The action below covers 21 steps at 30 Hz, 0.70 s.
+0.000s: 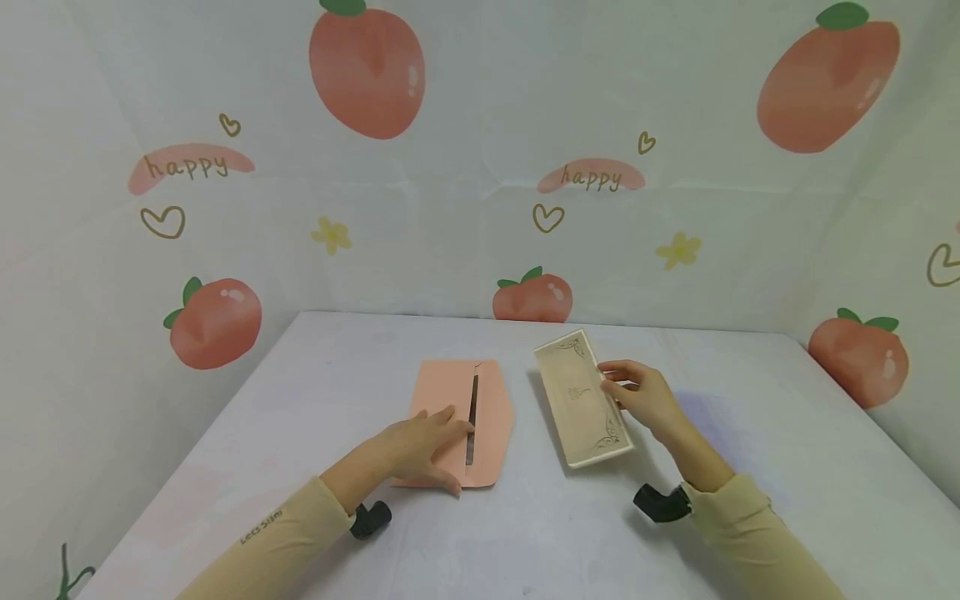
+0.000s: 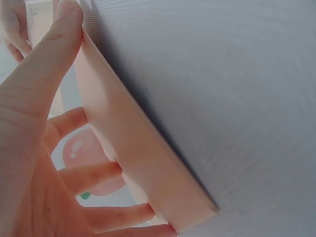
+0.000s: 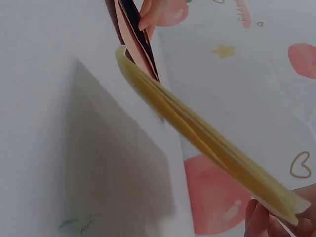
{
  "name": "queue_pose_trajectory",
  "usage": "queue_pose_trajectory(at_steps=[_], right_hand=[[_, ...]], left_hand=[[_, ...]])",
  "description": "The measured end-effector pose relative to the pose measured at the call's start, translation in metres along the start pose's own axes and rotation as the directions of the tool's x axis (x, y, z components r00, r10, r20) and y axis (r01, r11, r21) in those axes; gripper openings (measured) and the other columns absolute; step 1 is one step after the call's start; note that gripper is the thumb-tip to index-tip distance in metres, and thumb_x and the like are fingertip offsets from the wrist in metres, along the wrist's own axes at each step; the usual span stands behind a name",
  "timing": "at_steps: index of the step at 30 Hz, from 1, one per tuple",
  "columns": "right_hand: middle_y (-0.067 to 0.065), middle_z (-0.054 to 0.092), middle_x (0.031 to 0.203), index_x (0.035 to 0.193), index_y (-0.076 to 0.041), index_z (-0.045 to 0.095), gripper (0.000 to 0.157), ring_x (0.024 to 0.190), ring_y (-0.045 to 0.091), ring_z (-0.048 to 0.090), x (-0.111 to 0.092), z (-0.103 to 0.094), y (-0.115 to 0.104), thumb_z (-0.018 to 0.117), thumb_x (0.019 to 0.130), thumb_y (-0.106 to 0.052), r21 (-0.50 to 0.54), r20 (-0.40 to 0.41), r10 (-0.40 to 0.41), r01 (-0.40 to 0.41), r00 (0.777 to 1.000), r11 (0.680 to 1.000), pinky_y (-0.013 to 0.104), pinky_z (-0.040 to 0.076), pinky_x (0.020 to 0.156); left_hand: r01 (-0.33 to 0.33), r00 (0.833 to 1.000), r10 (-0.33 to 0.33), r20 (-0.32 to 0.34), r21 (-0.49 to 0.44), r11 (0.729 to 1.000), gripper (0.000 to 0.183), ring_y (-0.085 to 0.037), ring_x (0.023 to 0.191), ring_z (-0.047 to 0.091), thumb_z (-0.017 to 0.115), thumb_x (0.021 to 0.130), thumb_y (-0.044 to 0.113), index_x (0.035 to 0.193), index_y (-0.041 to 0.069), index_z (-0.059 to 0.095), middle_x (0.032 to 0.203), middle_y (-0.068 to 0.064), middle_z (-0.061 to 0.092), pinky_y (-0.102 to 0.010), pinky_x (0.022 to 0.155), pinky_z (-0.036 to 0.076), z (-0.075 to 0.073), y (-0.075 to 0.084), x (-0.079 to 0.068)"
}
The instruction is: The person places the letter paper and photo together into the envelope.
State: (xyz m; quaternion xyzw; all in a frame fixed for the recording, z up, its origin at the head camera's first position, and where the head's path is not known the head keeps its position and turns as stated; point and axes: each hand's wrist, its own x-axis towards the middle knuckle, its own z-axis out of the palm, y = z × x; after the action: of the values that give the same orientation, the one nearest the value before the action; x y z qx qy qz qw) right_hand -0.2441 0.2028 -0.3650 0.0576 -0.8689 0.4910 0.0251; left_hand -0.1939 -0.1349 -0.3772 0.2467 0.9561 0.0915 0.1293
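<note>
A pink envelope with a pointed flap on its right side and a long dark slit lies on the table. My left hand rests on it with fingers spread. In the left wrist view the thumb is at one end of the pink envelope and the fingertips sit along its edge. To the right, my right hand pinches a cream folded card by its right edge, holding it tilted above the table. The card bears corner scrollwork and a small central mark. Its layered edge shows in the right wrist view.
Both hands work over a white-covered table. Behind it hangs a white cloth backdrop printed with peaches, hearts and flowers. Black wrist-worn devices sit under both forearms. A green string-like thing shows at the lower left.
</note>
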Motion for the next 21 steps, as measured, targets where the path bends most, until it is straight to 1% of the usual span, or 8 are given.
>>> queue_pose_trajectory(at_steps=[7, 16, 21], right_hand=[[0.029, 0.06, 0.108, 0.122, 0.006, 0.054, 0.035, 0.07, 0.002, 0.058, 0.001, 0.005, -0.001, 0.059, 0.09, -0.006, 0.04, 0.006, -0.009, 0.008, 1.0, 0.999, 0.018, 0.051, 0.059], [0.029, 0.059, 0.109, 0.122, 0.006, 0.054, 0.036, 0.072, 0.003, 0.059, 0.002, 0.013, -0.002, 0.06, 0.089, -0.006, 0.074, 0.032, -0.023, 0.021, 0.999, 0.997, 0.018, 0.052, 0.059], [0.028, 0.061, 0.106, 0.121, 0.007, 0.054, 0.036, 0.07, 0.002, 0.059, 0.004, 0.018, -0.001, 0.06, 0.088, -0.005, 0.095, 0.036, -0.021, 0.017, 0.999, 0.995, 0.018, 0.053, 0.06]], left_hand=[[-0.015, 1.0, 0.015, -0.006, 0.012, 1.0, 0.085, -0.052, 0.129, 0.038, 0.068, 0.068, 0.064, 0.138, 0.026, 0.039, 0.151, -0.013, 0.031, -0.059, 0.097, 0.042, 0.0, 0.0, -0.001], [-0.007, 1.0, 0.007, -0.002, 0.015, 1.0, 0.084, -0.052, 0.129, 0.037, 0.069, 0.068, 0.064, 0.138, 0.026, 0.04, 0.152, -0.012, 0.031, -0.059, 0.097, 0.042, -0.001, 0.001, -0.001], [-0.008, 1.0, 0.008, 0.0, 0.015, 1.0, 0.085, -0.053, 0.129, 0.036, 0.069, 0.068, 0.064, 0.138, 0.026, 0.04, 0.152, -0.013, 0.031, -0.06, 0.096, 0.042, -0.001, 0.001, -0.001]])
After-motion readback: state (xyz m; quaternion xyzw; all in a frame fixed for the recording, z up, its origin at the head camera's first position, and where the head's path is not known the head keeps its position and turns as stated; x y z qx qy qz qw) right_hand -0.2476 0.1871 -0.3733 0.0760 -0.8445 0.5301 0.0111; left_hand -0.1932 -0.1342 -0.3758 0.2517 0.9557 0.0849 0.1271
